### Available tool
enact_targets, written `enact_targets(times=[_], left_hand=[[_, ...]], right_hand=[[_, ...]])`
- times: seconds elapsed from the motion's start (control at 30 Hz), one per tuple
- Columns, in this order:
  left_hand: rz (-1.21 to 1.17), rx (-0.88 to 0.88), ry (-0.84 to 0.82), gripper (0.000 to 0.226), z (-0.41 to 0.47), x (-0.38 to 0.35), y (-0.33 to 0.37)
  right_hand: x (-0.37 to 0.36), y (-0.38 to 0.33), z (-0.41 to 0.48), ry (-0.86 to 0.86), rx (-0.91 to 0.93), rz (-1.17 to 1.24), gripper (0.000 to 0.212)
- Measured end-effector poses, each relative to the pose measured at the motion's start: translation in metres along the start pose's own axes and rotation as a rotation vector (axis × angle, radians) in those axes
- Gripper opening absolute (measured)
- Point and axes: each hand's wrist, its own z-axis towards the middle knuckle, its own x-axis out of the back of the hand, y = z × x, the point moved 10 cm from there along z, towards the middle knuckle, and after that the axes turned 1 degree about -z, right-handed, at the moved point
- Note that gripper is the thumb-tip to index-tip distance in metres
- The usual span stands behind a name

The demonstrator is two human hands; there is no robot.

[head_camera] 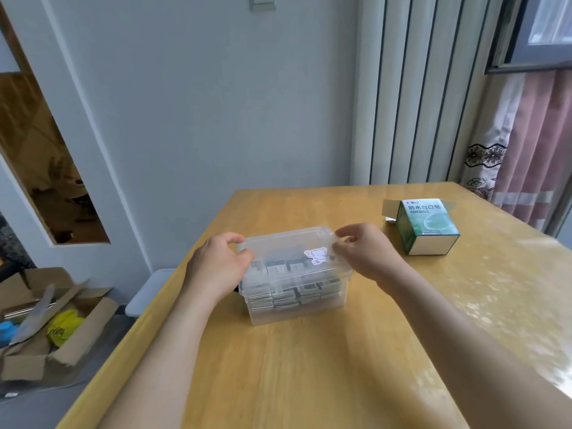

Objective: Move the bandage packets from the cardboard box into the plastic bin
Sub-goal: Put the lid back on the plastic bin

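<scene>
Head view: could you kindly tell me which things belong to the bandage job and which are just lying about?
Job: plastic bin; its lid, gripped at its ends by left hand and right hand; bandage packets inside; green cardboard box.
Lying about: floor carton; yellow bag; curtain.

There is one plastic bin on one table, with one lid carrying one sticker. The bandage packets inside the bin form several stacks, too blurred to count. Two hands grip the lid, the left hand at the bin's left end and the right hand at its right end. One cardboard box stands to the right of the bin. One brown carton holding one yellow bag sits far to the bin's left.
</scene>
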Motion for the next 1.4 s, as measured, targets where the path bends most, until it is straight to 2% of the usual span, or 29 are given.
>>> enact_targets(times=[0.13, 0.23, 0.4, 0.53, 0.7, 0.8, 0.87, 1.03, 1.17, 1.27, 1.4], left_hand=[[0.086, -0.009, -0.011, 0.039, -0.002, 0.002, -0.002], [-0.009, 0.022, -0.015, 0.042, -0.003, 0.002, -0.008], [-0.086, 0.037, -0.040, 0.036, -0.004, 0.002, -0.009], [-0.048, 0.053, -0.052, 0.041, 0.000, 0.001, -0.010], [0.013, 0.088, 0.005, 0.043, 0.003, 0.002, -0.011], [-0.004, 0.110, 0.022, 0.041, 0.001, 0.000, -0.015], [-0.074, 0.129, 0.019, 0.040, -0.001, -0.002, -0.020], [-0.408, 0.303, -0.220, 0.063, -0.011, -0.029, -0.043], [-0.572, 0.373, -0.173, 0.060, -0.014, -0.033, -0.048], [-0.422, 0.289, -0.108, 0.059, -0.009, -0.024, -0.039], [-0.019, 0.131, -0.101, 0.053, -0.007, -0.016, -0.019]], right_hand=[[0.005, 0.001, -0.001, 0.037, 0.032, -0.081, 0.035], [0.003, 0.001, 0.002, 0.015, 0.042, -0.153, 0.032], [0.002, -0.002, 0.003, -0.003, 0.053, -0.356, 0.027], [0.004, -0.010, 0.004, 0.051, 0.085, -0.538, 0.025], [-0.002, -0.009, 0.011, 0.027, 0.054, -0.539, 0.023], [-0.005, -0.005, 0.016, -0.019, 0.025, -0.455, 0.021], [-0.007, 0.002, 0.018, -0.077, -0.036, -0.301, 0.018], [-0.020, 0.029, 0.006, -0.275, -0.329, 0.172, 0.021], [-0.020, 0.036, 0.003, -0.273, -0.408, 0.338, 0.028], [-0.016, 0.031, 0.007, -0.223, -0.386, 0.265, 0.028], [-0.007, 0.012, 0.016, -0.121, -0.243, -0.038, 0.020]])
